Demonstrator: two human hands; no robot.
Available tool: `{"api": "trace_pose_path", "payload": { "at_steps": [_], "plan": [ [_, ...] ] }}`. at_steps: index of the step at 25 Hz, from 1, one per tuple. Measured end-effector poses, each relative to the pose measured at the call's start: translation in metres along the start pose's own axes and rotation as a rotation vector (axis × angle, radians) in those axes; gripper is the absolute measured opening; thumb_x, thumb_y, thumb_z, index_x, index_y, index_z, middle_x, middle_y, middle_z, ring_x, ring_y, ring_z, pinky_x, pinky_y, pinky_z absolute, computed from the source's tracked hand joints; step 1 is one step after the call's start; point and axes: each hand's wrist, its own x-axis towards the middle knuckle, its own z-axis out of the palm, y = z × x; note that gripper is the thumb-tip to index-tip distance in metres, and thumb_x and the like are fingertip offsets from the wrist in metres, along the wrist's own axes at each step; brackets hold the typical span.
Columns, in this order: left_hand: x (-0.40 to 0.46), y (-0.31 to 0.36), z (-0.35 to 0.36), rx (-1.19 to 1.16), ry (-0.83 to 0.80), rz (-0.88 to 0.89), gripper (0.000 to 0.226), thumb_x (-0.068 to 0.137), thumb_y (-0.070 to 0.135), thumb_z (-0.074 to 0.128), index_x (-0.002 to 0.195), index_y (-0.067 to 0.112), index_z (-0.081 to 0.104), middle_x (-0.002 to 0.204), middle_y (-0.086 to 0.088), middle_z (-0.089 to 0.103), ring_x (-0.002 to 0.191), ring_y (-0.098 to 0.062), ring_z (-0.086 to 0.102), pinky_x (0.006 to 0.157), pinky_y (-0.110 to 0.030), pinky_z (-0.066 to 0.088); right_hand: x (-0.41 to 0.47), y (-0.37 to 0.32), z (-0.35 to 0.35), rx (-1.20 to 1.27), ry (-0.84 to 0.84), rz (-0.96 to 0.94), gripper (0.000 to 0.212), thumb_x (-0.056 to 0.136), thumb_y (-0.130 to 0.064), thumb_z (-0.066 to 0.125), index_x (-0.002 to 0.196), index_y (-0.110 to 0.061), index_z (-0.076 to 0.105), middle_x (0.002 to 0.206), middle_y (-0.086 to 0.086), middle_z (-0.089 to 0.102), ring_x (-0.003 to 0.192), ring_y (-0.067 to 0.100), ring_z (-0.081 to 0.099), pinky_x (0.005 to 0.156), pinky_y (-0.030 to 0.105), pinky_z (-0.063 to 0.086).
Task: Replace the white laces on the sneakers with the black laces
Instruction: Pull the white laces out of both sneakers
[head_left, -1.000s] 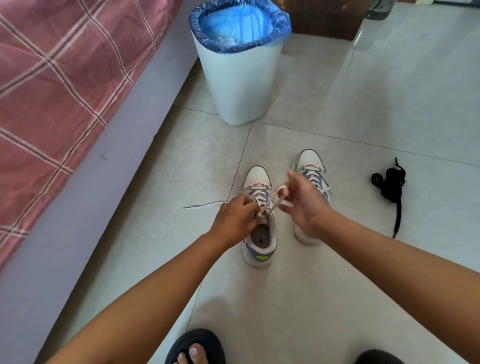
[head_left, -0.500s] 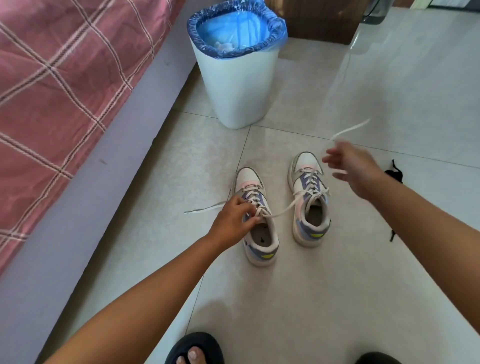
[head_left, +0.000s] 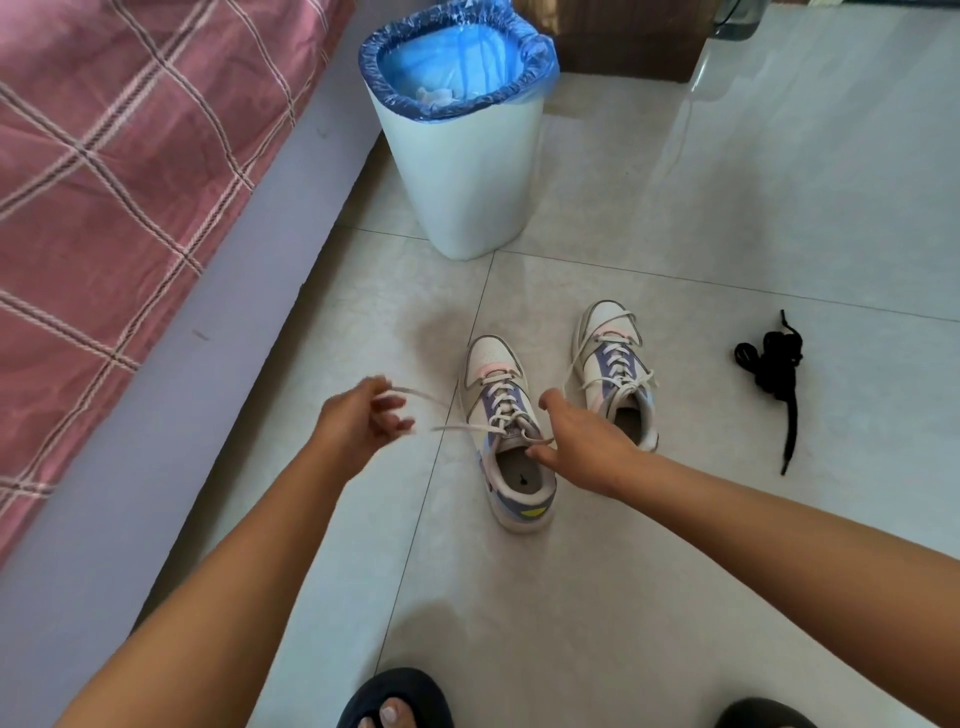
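Nearest me, the left sneaker stands on the floor with its white lace untied but threaded through every eyelet. The person's right hand curls its grip on the lace at the tongue; the left hand, out at nine o'clock, pinches the loose end drawn sideways. That lace looks flat, soft and limp, so I'd take it close to each eyelet and work crossings slack one by one. The shoe seems light and may slide on the glossy tile unless steadied. At one o'clock sits the right sneaker, unknotted too. Out at three o'clock, well apart, the black laces lie bundled.
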Motion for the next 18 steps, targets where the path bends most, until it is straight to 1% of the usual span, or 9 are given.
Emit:
{"api": "trace_pose_path", "payload": {
  "at_steps": [1, 3, 4, 5, 8, 10, 14, 16, 18],
  "plan": [
    [0.002, -0.004, -0.008, 0.282, 0.075, -0.047, 0.012, 0.094, 0.013, 0.051, 0.090, 0.002, 0.053, 0.078, -0.013, 0.059, 0.040, -0.015, 0.057, 0.058, -0.031, 0.056, 0.001, 0.000, 0.001, 0.012, -0.013, 0.011, 0.045, 0.091, -0.037, 0.056, 0.123, -0.013, 0.034, 0.107, 0.012, 0.059, 0.091, 0.029, 0.058, 0.069, 0.037, 0.045],
    [0.006, -0.016, -0.014, 0.960, 0.136, -0.043, 0.017, 0.091, 0.015, 0.056, 0.093, -0.002, 0.051, 0.093, -0.016, 0.057, 0.069, -0.026, 0.066, 0.068, -0.033, 0.049, 0.002, -0.001, 0.002, 0.026, -0.026, 0.017, 0.041, 0.092, -0.037, 0.055, 0.120, -0.012, 0.038, 0.103, 0.012, 0.061, 0.089, 0.029, 0.059, 0.070, 0.037, 0.046],
    [0.005, -0.020, -0.009, 1.219, 0.123, 0.051, 0.018, 0.090, 0.017, 0.057, 0.092, 0.000, 0.053, 0.094, -0.016, 0.056, 0.083, -0.031, 0.063, 0.070, -0.032, 0.046, 0.002, -0.001, 0.002, 0.027, -0.020, 0.013, 0.040, 0.092, -0.037, 0.055, 0.119, -0.012, 0.038, 0.101, 0.012, 0.061, 0.087, 0.029, 0.059, 0.069, 0.036, 0.045],
    [0.002, -0.022, 0.001, 1.345, 0.083, 0.176, 0.016, 0.089, 0.020, 0.056, 0.088, 0.004, 0.055, 0.092, -0.015, 0.057, 0.088, -0.032, 0.060, 0.069, -0.030, 0.043, 0.002, -0.002, 0.002, 0.027, -0.006, 0.013, 0.039, 0.092, -0.036, 0.054, 0.118, -0.012, 0.037, 0.097, 0.011, 0.060, 0.085, 0.029, 0.058, 0.067, 0.036, 0.044],
    [-0.002, -0.022, 0.041, 1.262, -0.099, 0.367, 0.032, 0.092, 0.028, 0.053, 0.068, 0.007, 0.057, 0.069, -0.013, 0.056, 0.070, -0.026, 0.053, 0.059, -0.028, 0.035, -0.002, -0.004, 0.007, 0.028, 0.074, 0.063, 0.039, 0.092, -0.031, 0.054, 0.116, -0.011, 0.031, 0.086, 0.007, 0.055, 0.076, 0.029, 0.056, 0.060, 0.034, 0.041],
    [-0.004, -0.022, 0.064, 1.222, -0.213, 0.379, 0.039, 0.092, 0.036, 0.055, 0.064, 0.008, 0.056, 0.063, -0.009, 0.052, 0.061, -0.020, 0.048, 0.057, -0.028, 0.032, -0.006, -0.005, 0.012, 0.039, 0.069, 0.090, 0.039, 0.091, -0.026, 0.055, 0.115, -0.009, 0.029, 0.088, 0.010, 0.057, 0.078, 0.031, 0.058, 0.059, 0.034, 0.041],
    [-0.004, -0.017, 0.081, 1.406, -0.320, 0.330, 0.048, 0.084, 0.041, 0.066, 0.053, 0.016, 0.040, 0.050, -0.001, 0.037, 0.048, -0.012, 0.035, 0.046, -0.024, 0.025, -0.006, -0.008, 0.015, 0.100, 0.025, 0.091, 0.034, 0.091, -0.019, 0.052, 0.114, -0.006, 0.030, 0.095, 0.016, 0.059, 0.083, 0.034, 0.058, 0.063, 0.036, 0.041],
    [-0.002, -0.013, 0.082, 1.399, -0.344, 0.296, 0.038, 0.084, 0.041, 0.066, 0.062, 0.012, 0.056, 0.058, -0.008, 0.049, 0.056, -0.012, 0.051, 0.047, -0.024, 0.035, -0.005, -0.009, 0.016, 0.118, 0.019, 0.084, 0.034, 0.091, -0.015, 0.050, 0.116, -0.005, 0.029, 0.092, 0.016, 0.058, 0.080, 0.033, 0.057, 0.062, 0.036, 0.040],
    [-0.004, -0.012, 0.079, 1.452, -0.369, 0.297, 0.034, 0.088, 0.043, 0.059, 0.083, 0.009, 0.063, 0.085, -0.008, 0.062, 0.079, -0.015, 0.060, 0.053, -0.024, 0.037, -0.005, -0.009, 0.017, 0.124, 0.016, 0.079, 0.034, 0.091, -0.013, 0.049, 0.117, -0.004, 0.029, 0.091, 0.016, 0.058, 0.080, 0.033, 0.057, 0.063, 0.036, 0.040]
  ]
}}
